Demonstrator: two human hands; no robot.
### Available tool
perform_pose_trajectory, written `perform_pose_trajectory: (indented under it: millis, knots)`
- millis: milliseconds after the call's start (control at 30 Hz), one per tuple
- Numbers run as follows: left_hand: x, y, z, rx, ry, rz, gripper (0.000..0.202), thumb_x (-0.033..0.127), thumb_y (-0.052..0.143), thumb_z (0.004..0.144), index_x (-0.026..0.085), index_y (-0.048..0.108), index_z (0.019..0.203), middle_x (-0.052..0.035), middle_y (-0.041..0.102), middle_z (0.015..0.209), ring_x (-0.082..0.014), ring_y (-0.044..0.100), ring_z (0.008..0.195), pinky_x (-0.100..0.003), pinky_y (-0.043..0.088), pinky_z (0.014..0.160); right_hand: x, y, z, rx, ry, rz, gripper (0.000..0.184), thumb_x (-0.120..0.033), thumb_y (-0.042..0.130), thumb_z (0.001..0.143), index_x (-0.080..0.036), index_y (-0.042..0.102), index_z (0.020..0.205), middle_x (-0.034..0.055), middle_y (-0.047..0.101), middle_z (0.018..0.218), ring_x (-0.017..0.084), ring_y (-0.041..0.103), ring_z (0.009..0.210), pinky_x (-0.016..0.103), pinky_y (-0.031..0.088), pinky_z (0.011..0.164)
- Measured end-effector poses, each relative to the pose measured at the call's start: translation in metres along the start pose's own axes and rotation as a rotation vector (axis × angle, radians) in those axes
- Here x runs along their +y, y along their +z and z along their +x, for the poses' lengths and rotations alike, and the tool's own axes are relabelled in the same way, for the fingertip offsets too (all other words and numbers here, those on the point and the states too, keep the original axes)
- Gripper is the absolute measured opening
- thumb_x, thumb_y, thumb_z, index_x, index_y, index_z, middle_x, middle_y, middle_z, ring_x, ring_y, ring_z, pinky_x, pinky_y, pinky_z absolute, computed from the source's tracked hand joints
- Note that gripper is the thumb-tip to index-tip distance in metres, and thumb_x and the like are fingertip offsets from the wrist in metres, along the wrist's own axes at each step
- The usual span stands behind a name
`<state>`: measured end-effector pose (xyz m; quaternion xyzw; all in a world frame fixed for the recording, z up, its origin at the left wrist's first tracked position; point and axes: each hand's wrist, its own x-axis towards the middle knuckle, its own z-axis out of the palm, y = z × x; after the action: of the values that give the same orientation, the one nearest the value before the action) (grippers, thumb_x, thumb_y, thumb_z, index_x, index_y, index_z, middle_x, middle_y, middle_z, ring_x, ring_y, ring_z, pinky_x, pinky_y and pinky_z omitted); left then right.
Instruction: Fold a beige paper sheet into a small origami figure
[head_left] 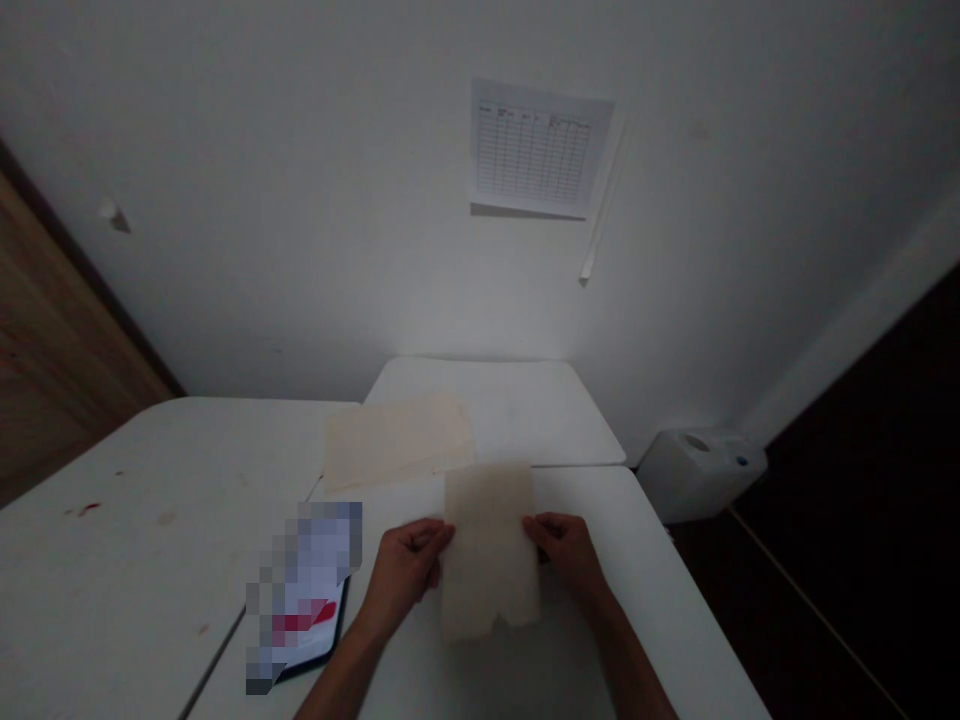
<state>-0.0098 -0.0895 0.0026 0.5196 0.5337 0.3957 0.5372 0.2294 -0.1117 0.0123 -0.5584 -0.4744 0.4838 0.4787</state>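
A beige sheet of paper (491, 560) hangs between my two hands, a little above the white table. Its lower edge is uneven, with a small notch torn into it. My left hand (409, 565) pinches the sheet's left edge between thumb and fingers. On the opposite edge, my right hand (566, 550) pinches it the same way at about the same height. Behind it, several thin beige sheets (397, 440) lie flat in a loose stack on the table, partly overlapped in view by the held one.
A phone (311, 600), partly blurred out, lies left of my left hand. White tables (90, 560) meet at seams. A printed form (536, 150) hangs on the wall. On the floor at right stands a white container (697, 475) with a round opening.
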Motion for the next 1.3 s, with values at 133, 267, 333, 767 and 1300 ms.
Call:
perform_pose_trajectory:
  millis: [133, 267, 333, 767, 1300]
  knots:
    - [-0.001, 0.001, 0.001, 0.003, 0.003, 0.0, 0.049, 0.06, 0.064, 0.072, 0.012, 0.069, 0.082, 0.0043, 0.048, 0.038, -0.0072, 0.033, 0.03, -0.019, 0.02, 0.032, 0.001, -0.001, -0.001, 0.033, -0.04, -0.056, 0.05, -0.06, 0.067, 0.071, -0.011, 0.074, 0.076, 0.0102, 0.071, 0.072, 0.02, 0.063, 0.062, 0.026, 0.046, 0.054]
    - [-0.002, 0.004, 0.001, -0.036, 0.005, 0.004, 0.049, 0.059, 0.063, 0.073, 0.012, 0.069, 0.082, 0.0033, 0.051, 0.041, -0.0075, 0.035, 0.03, -0.019, 0.021, 0.032, -0.001, -0.002, -0.001, 0.07, -0.066, -0.061, 0.049, -0.059, 0.066, 0.073, -0.011, 0.074, 0.077, 0.0106, 0.072, 0.074, 0.021, 0.065, 0.065, 0.027, 0.047, 0.057]
    - [0.002, 0.005, -0.001, -0.056, 0.006, 0.014, 0.046, 0.058, 0.065, 0.071, 0.012, 0.069, 0.077, 0.0028, 0.051, 0.043, -0.0071, 0.035, 0.031, -0.02, 0.022, 0.033, -0.001, -0.003, 0.0, 0.086, -0.063, -0.048, 0.049, -0.059, 0.066, 0.073, -0.012, 0.074, 0.077, 0.0106, 0.073, 0.075, 0.021, 0.065, 0.066, 0.028, 0.048, 0.058]
    - [0.02, 0.004, -0.009, -0.02, 0.014, 0.028, 0.043, 0.056, 0.065, 0.07, 0.013, 0.069, 0.072, 0.0026, 0.051, 0.042, -0.0082, 0.039, 0.034, -0.02, 0.023, 0.037, 0.0, -0.003, -0.001, 0.016, 0.0, -0.023, 0.054, -0.063, 0.066, 0.071, -0.011, 0.074, 0.079, 0.0103, 0.072, 0.075, 0.021, 0.064, 0.065, 0.029, 0.048, 0.058]
    - [0.015, 0.002, -0.006, 0.017, 0.0, 0.002, 0.045, 0.057, 0.067, 0.068, 0.012, 0.068, 0.071, 0.0042, 0.047, 0.038, -0.0074, 0.035, 0.032, -0.02, 0.02, 0.036, 0.004, -0.005, 0.001, -0.015, 0.044, -0.005, 0.054, -0.063, 0.07, 0.066, -0.011, 0.074, 0.077, 0.0087, 0.071, 0.07, 0.018, 0.063, 0.06, 0.027, 0.049, 0.054]
